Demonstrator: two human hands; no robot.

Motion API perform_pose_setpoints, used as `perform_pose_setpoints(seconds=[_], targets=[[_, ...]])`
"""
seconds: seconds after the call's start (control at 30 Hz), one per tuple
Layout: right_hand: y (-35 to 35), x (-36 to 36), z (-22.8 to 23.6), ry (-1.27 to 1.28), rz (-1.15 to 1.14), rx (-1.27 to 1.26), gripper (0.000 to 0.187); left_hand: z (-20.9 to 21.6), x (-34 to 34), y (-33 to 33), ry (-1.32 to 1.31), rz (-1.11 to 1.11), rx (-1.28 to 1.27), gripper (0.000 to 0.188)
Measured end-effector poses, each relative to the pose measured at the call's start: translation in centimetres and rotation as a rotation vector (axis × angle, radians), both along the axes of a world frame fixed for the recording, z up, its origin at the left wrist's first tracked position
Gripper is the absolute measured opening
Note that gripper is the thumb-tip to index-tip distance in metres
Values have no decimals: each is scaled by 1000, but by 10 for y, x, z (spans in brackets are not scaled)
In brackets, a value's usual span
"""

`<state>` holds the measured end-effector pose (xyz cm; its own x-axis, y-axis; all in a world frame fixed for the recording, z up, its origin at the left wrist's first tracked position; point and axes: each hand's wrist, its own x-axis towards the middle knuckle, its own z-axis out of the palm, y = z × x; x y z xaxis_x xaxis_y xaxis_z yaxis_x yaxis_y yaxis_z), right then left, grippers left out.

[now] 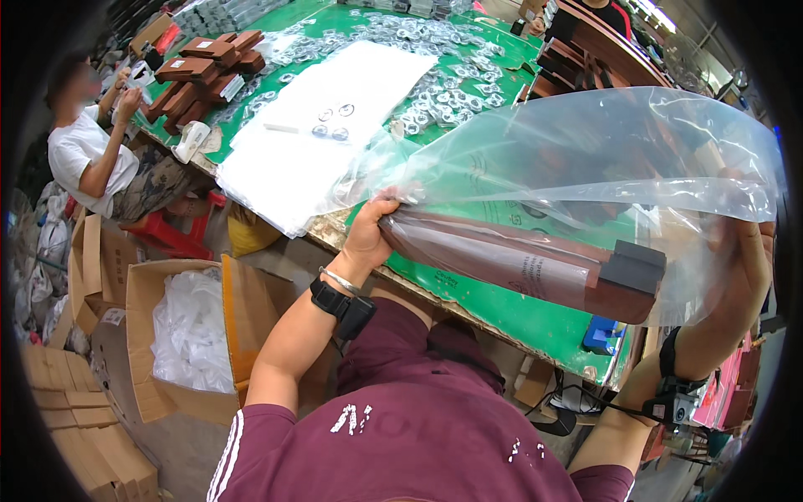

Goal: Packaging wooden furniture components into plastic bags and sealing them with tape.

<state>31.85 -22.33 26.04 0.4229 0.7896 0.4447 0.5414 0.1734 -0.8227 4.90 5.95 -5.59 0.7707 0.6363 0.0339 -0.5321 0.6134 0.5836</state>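
Note:
A long brown bar with a black end block (633, 276) lies slantwise in front of me, held above the table. Clear plastic film wraps over much of it, and it appears to be inside the large clear plastic bag (585, 151). My left hand (370, 234) is closed round the bar's left end and the gathered film there. Up at the far right, my right hand (743, 230) grips the bag's right edge and spreads it upward; film partly hides its fingers.
White sheets or bags (335, 109) lie on the green table (418, 272), with many small packed parts (452, 92) beyond. Stacked brown pieces (205, 71) stand far left. A blue tool (600, 335) sits near the edge. An open carton (138, 335) and a seated person (88, 159) are left.

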Motion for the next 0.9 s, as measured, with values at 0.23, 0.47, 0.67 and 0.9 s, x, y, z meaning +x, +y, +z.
perform_pose_setpoints(seconds=[0.23, 0.47, 0.67, 0.9], targets=[[15, -22, -17, 142, -122, 138, 35, -7, 0, 5, -87, 105, -108, 38], [-13, -17, -26, 104, -124, 137, 33, 8, 6, 10, 68, 277, -122, 32], [-64, -42, -76, 92, -483, 252, 35, 37, -1, 56, 331, 245, 96, 26], [-54, -86, -180, 699, -468, 34, 22, 27, 12, 131, 934, 36, 567, 27]])
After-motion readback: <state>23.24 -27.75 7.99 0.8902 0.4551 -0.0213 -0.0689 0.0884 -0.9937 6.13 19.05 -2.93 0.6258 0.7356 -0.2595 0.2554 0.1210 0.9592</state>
